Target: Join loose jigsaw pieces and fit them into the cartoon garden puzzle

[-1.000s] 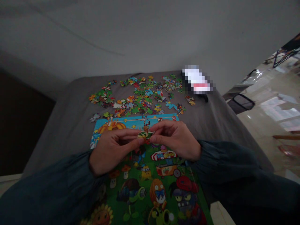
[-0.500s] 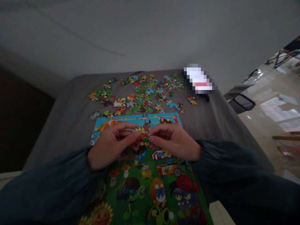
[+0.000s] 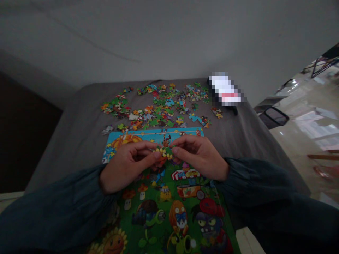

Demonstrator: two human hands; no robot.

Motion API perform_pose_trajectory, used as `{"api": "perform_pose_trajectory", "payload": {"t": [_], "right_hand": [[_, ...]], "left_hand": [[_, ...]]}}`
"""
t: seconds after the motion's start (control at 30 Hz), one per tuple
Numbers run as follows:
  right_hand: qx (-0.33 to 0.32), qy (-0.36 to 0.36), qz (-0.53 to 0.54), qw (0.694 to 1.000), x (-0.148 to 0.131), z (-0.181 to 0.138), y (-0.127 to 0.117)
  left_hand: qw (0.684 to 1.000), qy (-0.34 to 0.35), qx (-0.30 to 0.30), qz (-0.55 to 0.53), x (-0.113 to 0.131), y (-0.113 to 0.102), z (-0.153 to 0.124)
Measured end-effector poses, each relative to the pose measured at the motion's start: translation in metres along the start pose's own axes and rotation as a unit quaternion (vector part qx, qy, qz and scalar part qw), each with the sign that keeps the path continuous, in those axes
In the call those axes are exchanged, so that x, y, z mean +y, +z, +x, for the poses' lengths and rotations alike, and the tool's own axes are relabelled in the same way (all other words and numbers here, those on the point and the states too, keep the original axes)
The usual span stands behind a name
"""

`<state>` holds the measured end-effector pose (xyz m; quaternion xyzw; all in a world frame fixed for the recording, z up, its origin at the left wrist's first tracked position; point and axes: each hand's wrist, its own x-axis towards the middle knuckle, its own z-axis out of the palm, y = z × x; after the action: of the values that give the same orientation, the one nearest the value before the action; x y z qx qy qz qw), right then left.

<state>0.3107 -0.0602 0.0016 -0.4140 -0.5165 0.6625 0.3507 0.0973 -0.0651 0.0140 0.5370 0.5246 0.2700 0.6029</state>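
Note:
My left hand (image 3: pixel 127 165) and my right hand (image 3: pixel 200 155) meet above a colourful cartoon puzzle picture (image 3: pixel 169 208) that lies on a grey cloth-covered table (image 3: pixel 79 134). Both pinch small puzzle pieces (image 3: pixel 163 152) between thumbs and fingertips, pressed together; yellow, orange and green show on them. I cannot tell how many pieces there are. Dark sleeves cover both my forearms.
Several loose puzzle pieces (image 3: pixel 161 107) lie scattered across the far half of the table. A blurred white and red object (image 3: pixel 225 90) sits at the far right corner. To the right the table drops to a glossy floor with a dark chair frame (image 3: pixel 275 115).
The pieces between my fingers have been turned and shifted slightly; a yellow petal pattern now faces up. My hands stay close together over the picture.

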Motion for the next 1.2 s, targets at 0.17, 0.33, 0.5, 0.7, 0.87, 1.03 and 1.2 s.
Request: {"api": "perform_pose_trajectory", "payload": {"t": [0.17,0.33,0.5,0.7,0.87,1.03,1.2], "right_hand": [[0.009,-0.004,-0.021,1.000,0.000,0.000,0.000],[0.017,-0.005,-0.026,0.999,0.000,0.000,0.000],[0.014,0.000,-0.038,0.999,0.002,-0.001,0.000],[-0.015,-0.007,-0.025,1.000,-0.001,-0.002,0.002],[0.017,-0.078,0.017,0.997,-0.010,-0.006,-0.004],[0.044,-0.112,-0.061,0.991,-0.009,-0.006,-0.008],[-0.031,-0.141,-0.160,0.976,-0.003,-0.009,-0.001]], "left_hand": [[1.000,0.003,-0.003,-0.027,0.001,0.002,-0.001],[1.000,0.002,0.000,-0.024,0.004,0.003,-0.001],[1.000,0.013,0.002,-0.003,0.006,0.003,-0.001],[0.999,0.026,-0.008,0.040,0.004,-0.001,-0.002],[0.987,0.075,0.111,0.091,0.004,-0.019,-0.001],[0.993,0.092,0.063,0.040,0.003,-0.018,-0.004],[0.994,0.080,-0.022,0.070,-0.003,-0.004,-0.010]]}}
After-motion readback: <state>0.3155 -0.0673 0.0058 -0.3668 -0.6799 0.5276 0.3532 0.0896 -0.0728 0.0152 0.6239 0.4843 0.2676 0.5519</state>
